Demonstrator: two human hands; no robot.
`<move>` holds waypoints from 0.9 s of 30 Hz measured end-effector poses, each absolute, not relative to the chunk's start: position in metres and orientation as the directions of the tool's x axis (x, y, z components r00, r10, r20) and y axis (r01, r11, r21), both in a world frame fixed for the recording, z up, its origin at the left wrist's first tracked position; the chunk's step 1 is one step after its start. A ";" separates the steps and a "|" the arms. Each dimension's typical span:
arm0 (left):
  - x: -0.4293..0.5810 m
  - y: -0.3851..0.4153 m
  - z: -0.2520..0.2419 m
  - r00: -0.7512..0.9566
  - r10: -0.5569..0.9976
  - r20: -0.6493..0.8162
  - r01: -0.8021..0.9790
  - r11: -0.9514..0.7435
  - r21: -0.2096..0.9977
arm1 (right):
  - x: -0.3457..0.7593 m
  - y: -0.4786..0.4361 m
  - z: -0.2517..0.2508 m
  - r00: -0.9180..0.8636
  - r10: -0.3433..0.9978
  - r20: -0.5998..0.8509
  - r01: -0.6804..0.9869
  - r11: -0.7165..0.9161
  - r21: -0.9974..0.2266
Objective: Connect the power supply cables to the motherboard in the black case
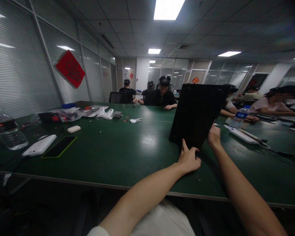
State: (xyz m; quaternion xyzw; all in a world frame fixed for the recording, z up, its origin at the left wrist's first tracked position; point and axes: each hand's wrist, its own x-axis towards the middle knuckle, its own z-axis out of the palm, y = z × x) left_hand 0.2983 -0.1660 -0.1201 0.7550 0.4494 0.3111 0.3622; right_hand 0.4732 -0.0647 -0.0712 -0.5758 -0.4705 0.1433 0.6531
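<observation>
A large flat black rectangular panel (196,114) stands tilted above the green table, its broad dark face towards me. It has faint raised spots near its top corners; its exact kind does not show. My left hand (188,160) grips the lower edge, with the index finger up against the face and the thumb out to the right. Along the right edge, my right hand (213,135) is closed on the panel, and its fingertips are partly hidden behind it.
The green table (127,154) bears a phone (59,146), a white power bank (39,145), a white case (74,129) and a water bottle (8,131) at left. Another bottle (239,117) stands at right. A person (159,96) sits opposite; others sit at right.
</observation>
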 end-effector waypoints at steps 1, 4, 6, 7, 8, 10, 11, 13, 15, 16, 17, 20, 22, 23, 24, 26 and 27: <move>0.298 -0.166 -0.120 0.399 0.905 0.146 0.453 -0.333 0.827 | 0.473 -0.065 -0.070 0.510 0.736 0.445 0.344 0.300 -0.890; 0.298 -0.166 -0.120 0.393 0.906 0.155 0.447 -0.335 0.829 | 0.471 -0.065 -0.066 0.521 0.746 0.414 0.310 0.287 -0.907; 0.298 -0.166 -0.120 0.394 0.904 0.165 0.444 -0.344 0.827 | 0.471 -0.064 -0.063 0.552 0.735 0.394 0.292 0.272 -0.917; 0.299 -0.166 -0.121 0.394 0.904 0.167 0.446 -0.347 0.825 | 0.470 -0.064 -0.062 0.564 0.726 0.394 0.279 0.282 -0.918; 0.299 -0.165 -0.122 0.396 0.902 0.169 0.446 -0.350 0.823 | 0.469 -0.065 -0.062 0.557 0.724 0.407 0.258 0.316 -0.913; 0.300 -0.164 -0.124 0.392 0.903 0.176 0.446 -0.354 0.822 | 0.466 -0.066 -0.060 0.482 0.751 0.451 0.185 0.417 -0.890; 0.300 -0.163 -0.125 0.388 0.904 0.179 0.447 -0.354 0.822 | 0.465 -0.067 -0.059 0.428 0.776 0.464 0.140 0.450 -0.882; 0.301 -0.162 -0.127 0.379 0.907 0.185 0.449 -0.355 0.820 | 0.462 -0.070 -0.056 0.316 0.839 0.443 0.060 0.448 -0.892; 0.302 -0.162 -0.128 0.376 0.907 0.192 0.452 -0.360 0.816 | 0.462 -0.073 -0.051 0.227 0.900 0.373 0.000 0.383 -0.924; 0.302 -0.162 -0.128 0.377 0.906 0.194 0.453 -0.363 0.814 | 0.462 -0.074 -0.049 0.189 0.923 0.336 -0.033 0.348 -0.937; 0.302 -0.162 -0.128 0.376 0.906 0.194 0.455 -0.363 0.813 | 0.463 -0.075 -0.046 0.154 0.940 0.304 -0.067 0.317 -0.946; 0.303 -0.162 -0.128 0.374 0.908 0.188 0.462 -0.358 0.811 | 0.469 -0.074 -0.040 0.090 0.972 0.217 -0.145 0.228 -0.963; 0.303 -0.162 -0.128 0.371 0.909 0.190 0.464 -0.358 0.810 | 0.473 -0.073 -0.038 0.064 0.984 0.168 -0.173 0.177 -0.969; 0.303 -0.162 -0.129 0.370 0.909 0.194 0.463 -0.361 0.810 | 0.475 -0.073 -0.037 0.053 0.987 0.153 -0.183 0.160 -0.970; 0.304 -0.162 -0.130 0.370 0.908 0.196 0.462 -0.363 0.809 | 0.476 -0.072 -0.037 0.043 0.989 0.144 -0.192 0.149 -0.970; 0.306 -0.162 -0.132 0.362 0.911 0.197 0.457 -0.357 0.815 | 0.478 -0.072 -0.036 0.029 0.989 0.147 -0.206 0.150 -0.967; 0.308 -0.163 -0.132 0.351 0.914 0.202 0.448 -0.353 0.821 | 0.478 -0.073 -0.036 0.019 0.988 0.151 -0.208 0.152 -0.966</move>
